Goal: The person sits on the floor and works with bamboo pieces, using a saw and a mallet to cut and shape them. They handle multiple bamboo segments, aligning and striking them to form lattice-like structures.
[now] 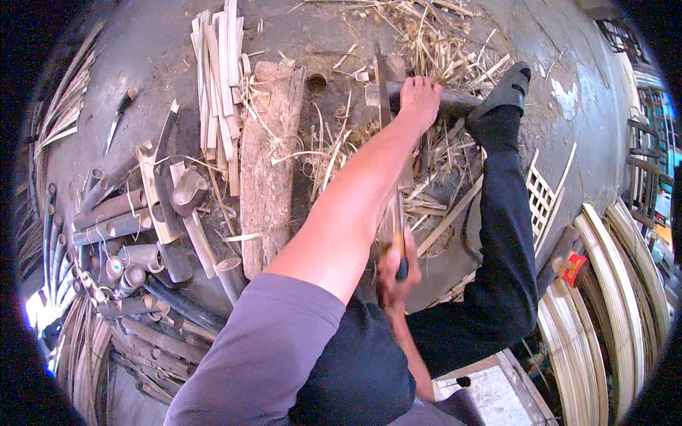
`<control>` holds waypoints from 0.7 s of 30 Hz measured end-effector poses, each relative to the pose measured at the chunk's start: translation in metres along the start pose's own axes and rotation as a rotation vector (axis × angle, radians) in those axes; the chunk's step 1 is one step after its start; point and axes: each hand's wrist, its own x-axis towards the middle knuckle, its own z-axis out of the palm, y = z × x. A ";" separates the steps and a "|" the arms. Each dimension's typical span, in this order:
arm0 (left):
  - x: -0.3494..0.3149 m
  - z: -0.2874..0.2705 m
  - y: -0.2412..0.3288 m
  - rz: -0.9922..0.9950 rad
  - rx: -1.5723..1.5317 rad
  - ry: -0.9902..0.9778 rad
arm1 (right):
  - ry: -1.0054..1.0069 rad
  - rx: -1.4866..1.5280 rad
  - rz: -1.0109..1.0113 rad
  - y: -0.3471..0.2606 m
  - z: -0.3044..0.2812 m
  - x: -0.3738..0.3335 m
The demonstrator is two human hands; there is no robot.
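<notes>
Fingers curled over its top, my left hand (420, 99) presses down on a short dark bamboo pole (455, 104) lying crosswise on the ground. My right hand (399, 273), nearer to me, grips the handle of a long saw (383, 96); it looks a little blurred. The blade runs away from me, partly behind my left forearm, and crosses the pole just left of my left hand. Under the blade, a wooden block (391, 69) shows behind the pole. My sandalled foot (501, 99) rests against the pole's right end.
A rough plank (268, 163) lies left of my arm, beside a stack of split strips (218, 78). A knife (119, 117) lies farther left, beyond piled bamboo pieces (117, 220). Shavings (447, 50) litter the far ground. Curved strip bundles (611, 270) and a red can (574, 270) stand right.
</notes>
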 end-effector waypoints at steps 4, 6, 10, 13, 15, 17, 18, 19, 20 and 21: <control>0.002 0.002 -0.007 0.033 0.006 -0.027 | -0.023 -0.006 0.021 -0.029 0.024 0.056; -0.001 0.005 -0.005 0.039 0.072 0.052 | 0.013 -0.049 -0.108 -0.009 0.020 0.041; 0.001 0.005 -0.005 0.017 0.076 0.024 | 0.029 -0.013 -0.040 0.005 -0.012 -0.017; -0.002 0.006 -0.004 0.000 -0.021 -0.028 | 0.040 -0.008 -0.060 0.002 -0.019 -0.022; 0.003 0.007 -0.004 0.024 -0.012 -0.027 | 0.025 0.030 -0.010 0.002 -0.003 0.013; 0.003 0.013 -0.001 0.029 0.041 0.043 | -0.007 0.078 0.112 -0.024 0.012 0.043; 0.004 0.016 -0.006 0.022 0.083 0.083 | 0.002 0.063 0.060 -0.027 0.017 0.046; 0.004 0.018 -0.011 0.017 0.104 0.124 | 0.014 0.047 0.011 -0.031 0.021 0.047; 0.004 0.024 -0.012 0.013 0.119 0.166 | 0.074 -0.023 -0.163 -0.017 0.016 0.033; 0.003 0.026 -0.009 0.012 0.124 0.203 | 0.139 -0.100 -0.332 -0.006 0.005 0.015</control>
